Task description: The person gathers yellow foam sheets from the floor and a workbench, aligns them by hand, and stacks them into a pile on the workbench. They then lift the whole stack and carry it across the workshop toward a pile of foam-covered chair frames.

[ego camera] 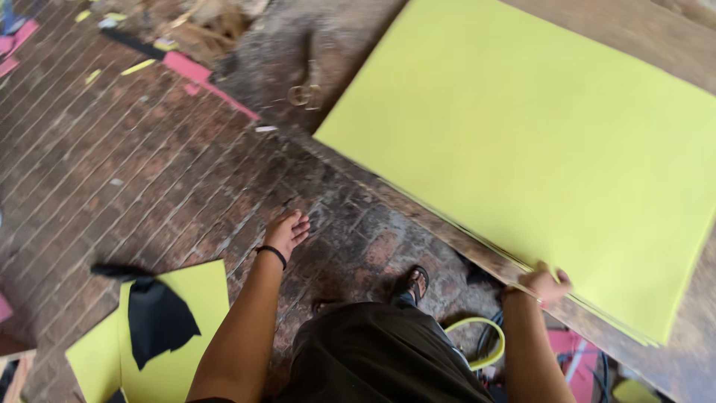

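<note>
A big stack of yellow-green sheets (537, 149) lies on a worn wooden table (693, 358) at the right. My right hand (547, 283) grips the near edge of that stack, fingers curled over the sheets. My left hand (286, 231), with a dark band on its wrist, hangs out over the brick floor (149, 179) with fingers loosely apart and nothing in it.
Yellow-green sheets (186, 298) lie on the floor at lower left with a black scrap (156, 317) on top. Pink and yellow offcuts (186, 69) litter the far floor. A sandalled foot (415, 283) stands by the table edge, and a yellow-green strip loop (494, 345) hangs below it.
</note>
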`<action>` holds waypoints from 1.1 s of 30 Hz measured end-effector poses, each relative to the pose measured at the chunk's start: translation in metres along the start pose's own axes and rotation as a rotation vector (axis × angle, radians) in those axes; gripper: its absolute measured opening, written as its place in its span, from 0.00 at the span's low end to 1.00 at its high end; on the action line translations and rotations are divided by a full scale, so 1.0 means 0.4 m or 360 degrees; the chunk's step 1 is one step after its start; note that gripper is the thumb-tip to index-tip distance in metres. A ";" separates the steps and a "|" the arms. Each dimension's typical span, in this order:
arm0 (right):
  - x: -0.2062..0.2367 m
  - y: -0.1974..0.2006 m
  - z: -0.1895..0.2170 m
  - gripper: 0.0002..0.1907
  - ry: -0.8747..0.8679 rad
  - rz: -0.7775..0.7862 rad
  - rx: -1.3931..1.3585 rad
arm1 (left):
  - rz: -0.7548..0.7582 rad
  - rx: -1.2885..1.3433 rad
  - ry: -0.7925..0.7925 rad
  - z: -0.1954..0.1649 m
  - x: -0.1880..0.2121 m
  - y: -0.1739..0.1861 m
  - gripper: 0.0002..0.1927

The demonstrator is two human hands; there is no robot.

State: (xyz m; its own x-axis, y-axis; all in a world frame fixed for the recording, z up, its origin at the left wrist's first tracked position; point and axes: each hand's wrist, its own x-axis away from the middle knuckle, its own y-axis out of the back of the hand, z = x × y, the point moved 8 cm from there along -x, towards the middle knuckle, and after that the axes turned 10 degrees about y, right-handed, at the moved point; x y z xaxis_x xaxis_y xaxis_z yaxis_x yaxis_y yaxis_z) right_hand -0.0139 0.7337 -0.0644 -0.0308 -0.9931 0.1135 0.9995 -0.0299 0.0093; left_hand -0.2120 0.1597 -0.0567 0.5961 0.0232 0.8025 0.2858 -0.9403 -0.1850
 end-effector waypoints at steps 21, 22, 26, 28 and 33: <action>2.396 -0.333 -0.325 0.07 -0.0447 0.3567 0.0677 | -0.1261 0.1951 -0.0337 0.435 0.569 1.597 0.06; 2.483 -0.305 -0.355 0.07 -0.0443 0.3649 0.0737 | -0.1297 0.2043 -0.0400 0.478 0.595 1.639 0.05; 2.826 -0.179 -0.456 0.08 -0.0517 0.4041 0.0892 | -0.1581 0.2381 -0.0392 0.649 0.657 1.757 0.05; 2.962 -0.069 -0.500 0.08 -0.0459 0.4211 0.1090 | -0.1701 0.2567 -0.0361 0.738 0.672 1.798 0.06; 3.270 0.269 -0.573 0.08 -0.0452 0.4759 0.1219 | -0.1782 0.2937 -0.0636 0.954 0.726 1.882 0.05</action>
State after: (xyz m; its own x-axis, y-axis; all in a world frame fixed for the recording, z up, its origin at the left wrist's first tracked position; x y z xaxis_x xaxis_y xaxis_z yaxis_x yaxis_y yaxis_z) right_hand 0.0547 -0.5945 -0.1426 0.0193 0.9258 0.3776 -0.9782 0.0955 -0.1843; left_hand 0.4627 -0.4120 -0.1793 -0.2676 0.4491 0.8525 0.5721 0.7860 -0.2345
